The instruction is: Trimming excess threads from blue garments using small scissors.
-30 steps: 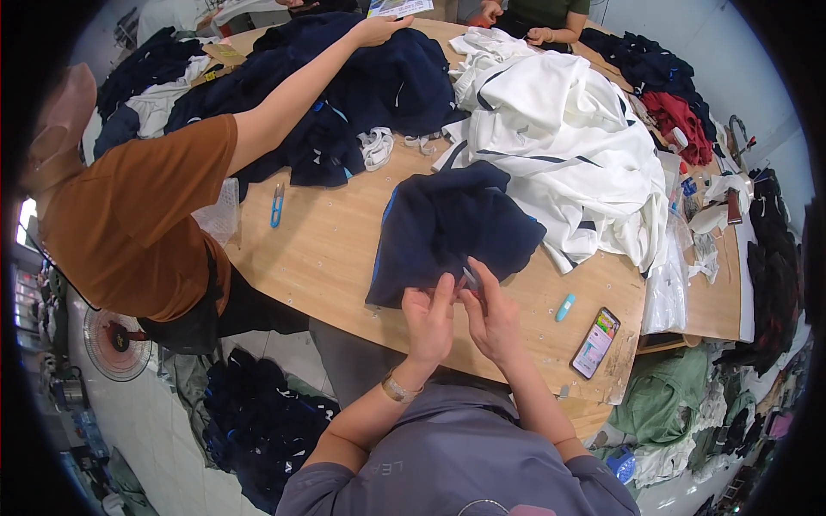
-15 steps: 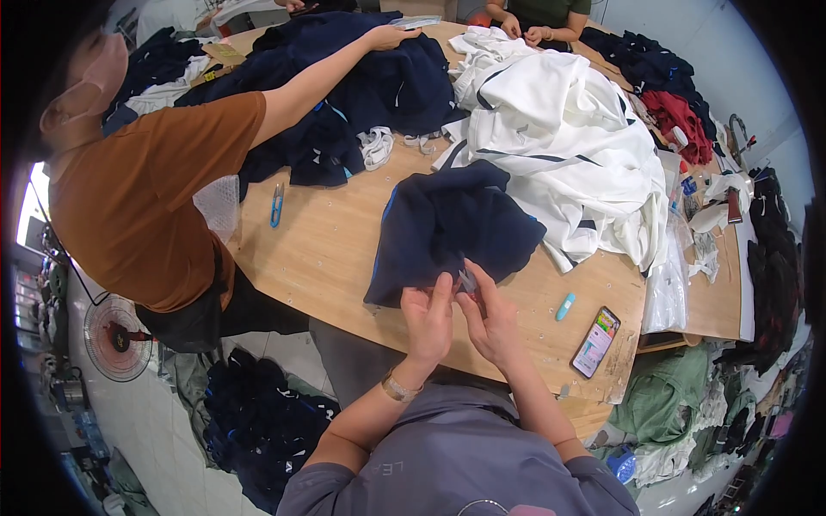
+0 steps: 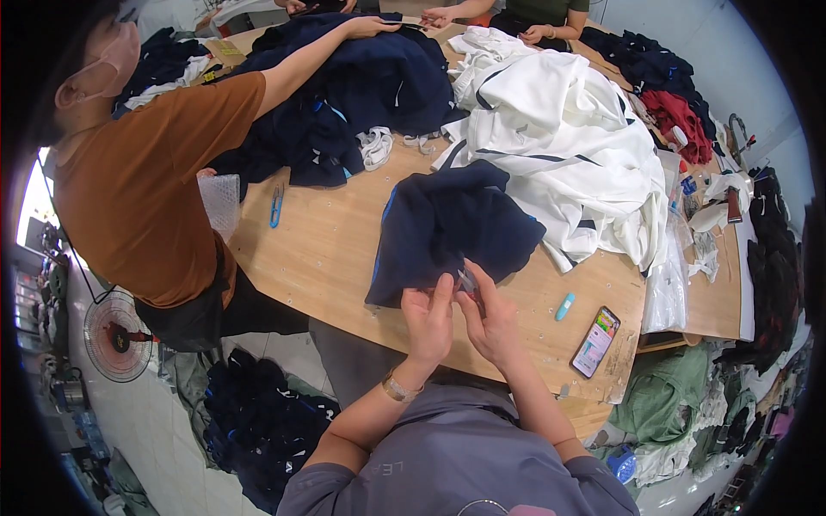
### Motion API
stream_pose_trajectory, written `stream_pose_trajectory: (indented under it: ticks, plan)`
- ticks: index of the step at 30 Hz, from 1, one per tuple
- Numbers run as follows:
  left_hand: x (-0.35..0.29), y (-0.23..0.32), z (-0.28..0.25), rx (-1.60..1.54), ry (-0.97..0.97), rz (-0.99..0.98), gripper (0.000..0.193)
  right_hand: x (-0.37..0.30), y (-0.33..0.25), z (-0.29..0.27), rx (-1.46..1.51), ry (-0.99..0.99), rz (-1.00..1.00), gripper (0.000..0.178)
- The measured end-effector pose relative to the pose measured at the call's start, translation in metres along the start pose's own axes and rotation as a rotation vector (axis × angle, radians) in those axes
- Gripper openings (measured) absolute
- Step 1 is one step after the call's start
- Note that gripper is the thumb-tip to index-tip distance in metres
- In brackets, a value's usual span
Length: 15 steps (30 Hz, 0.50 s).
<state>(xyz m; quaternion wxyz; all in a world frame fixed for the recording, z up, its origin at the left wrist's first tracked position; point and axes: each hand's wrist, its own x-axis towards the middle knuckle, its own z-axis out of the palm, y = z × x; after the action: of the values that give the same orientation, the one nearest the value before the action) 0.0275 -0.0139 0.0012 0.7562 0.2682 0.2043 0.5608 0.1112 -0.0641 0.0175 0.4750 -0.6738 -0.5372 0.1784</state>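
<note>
Across the pale wooden table, a co-worker in a brown T-shirt has drawn an arm back and another person's hand now reaches in; the wearer's hands stay put, their work undisturbed. The left hand pinches the near edge of the folded navy cloth garment lying ahead; the right hand pinches a small metal-tipped tool. Its kind and the contents of the clear plastic bags at right are indistinct.
</note>
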Motion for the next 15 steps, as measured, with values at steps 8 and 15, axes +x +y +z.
stream_pose_trajectory:
  ticks: [8,15]
  plan:
    - [0.0004,-0.0007,-0.0008,-0.007,-0.015,-0.041,0.02,-0.0002,0.0032,0.0029,-0.111,0.066,-0.1,0.041]
    - [0.0004,0.0018,0.0023,-0.068,-0.032,-0.085,0.02,0.0001,0.0081,0.0057,-0.186,0.135,-0.2,0.044]
